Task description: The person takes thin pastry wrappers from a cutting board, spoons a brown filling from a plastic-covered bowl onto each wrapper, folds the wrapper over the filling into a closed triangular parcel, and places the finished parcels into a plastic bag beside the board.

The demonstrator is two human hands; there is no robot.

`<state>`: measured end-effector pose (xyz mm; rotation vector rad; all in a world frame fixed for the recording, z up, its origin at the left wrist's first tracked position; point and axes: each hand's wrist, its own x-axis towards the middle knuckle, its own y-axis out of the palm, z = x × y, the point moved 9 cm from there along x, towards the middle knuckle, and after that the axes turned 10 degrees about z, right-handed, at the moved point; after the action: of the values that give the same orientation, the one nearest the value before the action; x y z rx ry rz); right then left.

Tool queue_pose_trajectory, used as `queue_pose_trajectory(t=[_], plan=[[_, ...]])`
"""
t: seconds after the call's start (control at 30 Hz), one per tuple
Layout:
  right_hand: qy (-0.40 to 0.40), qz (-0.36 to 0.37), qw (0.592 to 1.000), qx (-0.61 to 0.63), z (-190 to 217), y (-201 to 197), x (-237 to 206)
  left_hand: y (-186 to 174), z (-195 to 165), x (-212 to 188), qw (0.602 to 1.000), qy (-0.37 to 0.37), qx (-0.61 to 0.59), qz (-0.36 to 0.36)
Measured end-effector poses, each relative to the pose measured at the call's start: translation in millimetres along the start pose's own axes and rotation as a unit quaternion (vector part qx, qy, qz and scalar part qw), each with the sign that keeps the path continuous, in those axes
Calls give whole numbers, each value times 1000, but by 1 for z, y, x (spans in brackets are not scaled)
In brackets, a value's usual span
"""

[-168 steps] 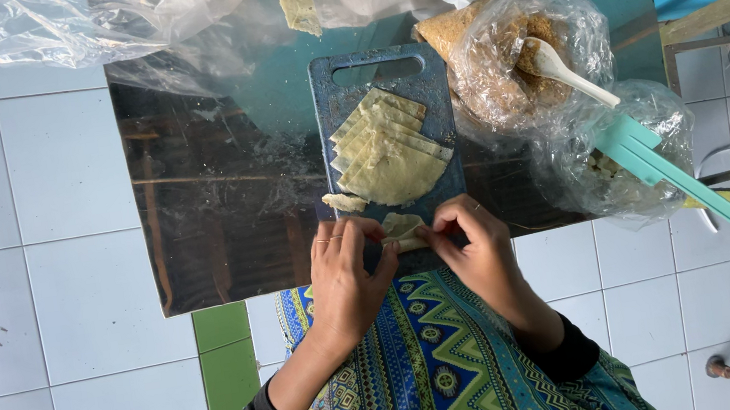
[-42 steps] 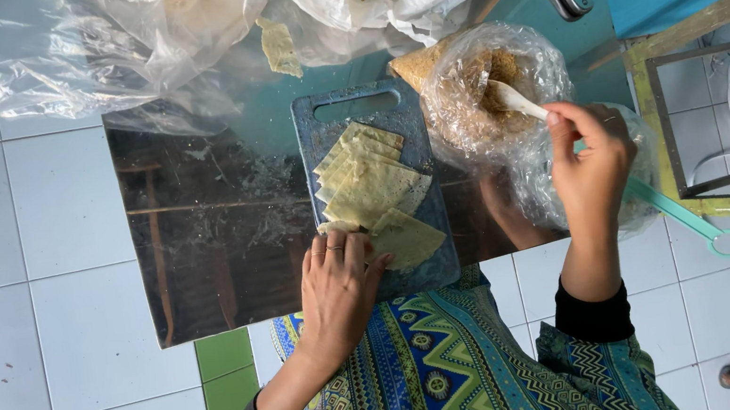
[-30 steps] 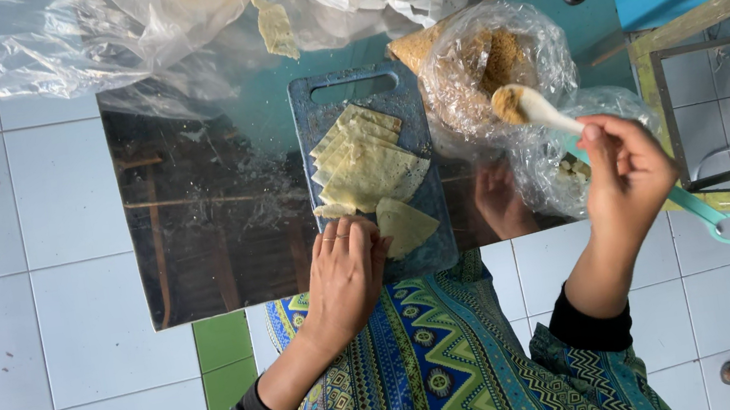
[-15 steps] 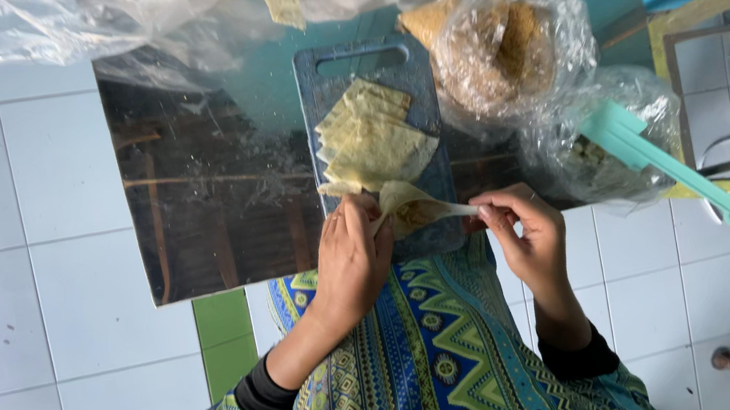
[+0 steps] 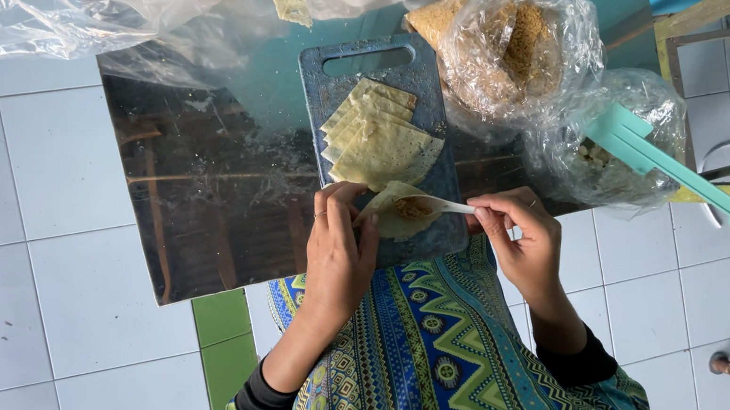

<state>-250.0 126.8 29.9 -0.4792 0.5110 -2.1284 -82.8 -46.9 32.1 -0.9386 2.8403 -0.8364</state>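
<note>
Left hand (image 5: 339,256) at frame centre pins a pale wrapper (image 5: 390,211) on the blue cutting board (image 5: 426,96). Right hand (image 5: 522,235), back from the filling bag (image 5: 519,45) at upper right, now pinches a white spoon (image 5: 441,207), laying brown filling on that wrapper.

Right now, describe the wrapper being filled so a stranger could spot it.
Find the blue cutting board on the dark tabletop. At its near edge, the left hand steadies one pale wrapper. Unlike the stacked wrappers, it carries brown filling under a white spoon.
</note>
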Motion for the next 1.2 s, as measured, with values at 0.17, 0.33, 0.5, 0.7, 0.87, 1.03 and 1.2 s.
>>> queue_pose_trajectory(t=[0.17,0.33,0.5,0.7,0.87,1.03,1.2], plan=[[-141,-30,979,-144,33,3,-4,2,6,0,999,-24,-23,-3],[-253,-60,936,-235,42,13,-14,0,-1,4,1000,-3,2,-13],[-309,-88,907,-272,33,16,-33,-5,-11,-1,998,48,36,-23],[-265,-142,930,-210,10,-5,-34,-2,0,-3,1000,14,-5,12],[-193,-307,916,-170,-4,-78,-5,-3,-2,-4,999,27,43,18],[-121,-279,902,-306,1,-110,73,-9,-3,-7,995,11,97,-10],[-105,-172,953,-227,19,-57,56,-16,5,-8,987,-22,155,-41]])
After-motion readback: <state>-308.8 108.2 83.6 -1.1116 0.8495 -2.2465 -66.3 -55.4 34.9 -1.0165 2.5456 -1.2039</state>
